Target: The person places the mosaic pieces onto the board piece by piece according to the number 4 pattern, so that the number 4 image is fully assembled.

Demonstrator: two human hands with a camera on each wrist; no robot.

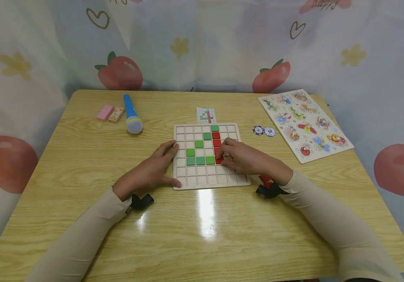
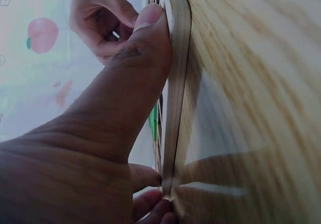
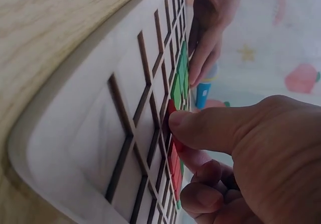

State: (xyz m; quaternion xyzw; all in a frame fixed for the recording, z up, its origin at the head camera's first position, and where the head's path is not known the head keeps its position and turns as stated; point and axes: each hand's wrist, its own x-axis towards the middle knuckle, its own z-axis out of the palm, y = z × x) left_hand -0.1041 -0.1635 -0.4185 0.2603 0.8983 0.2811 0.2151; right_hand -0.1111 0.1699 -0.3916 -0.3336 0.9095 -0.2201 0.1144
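A wooden grid board (image 1: 207, 181) lies on the table, with green tiles (image 1: 199, 143) in a stepped line and a row, and red tiles (image 1: 216, 135) in a column. At the lower end of that column, my right hand (image 1: 245, 156) pinches a red tile (image 3: 172, 106) between thumb and fingertips, low over the grid. My left hand (image 1: 149, 170) rests along the board's left edge, its thumb on the near corner and its fingers farther up, spread apart. Behind the board lies a small pattern card (image 1: 206, 115) with a coloured grid drawing.
More red pieces (image 1: 266, 180) lie beside my right wrist. To the right are two poker chips (image 1: 263, 131) and an animal puzzle board (image 1: 314, 117). At the back left lie a blue toy microphone (image 1: 131, 113), a pink block (image 1: 105, 112) and a small patterned box (image 1: 116, 115).
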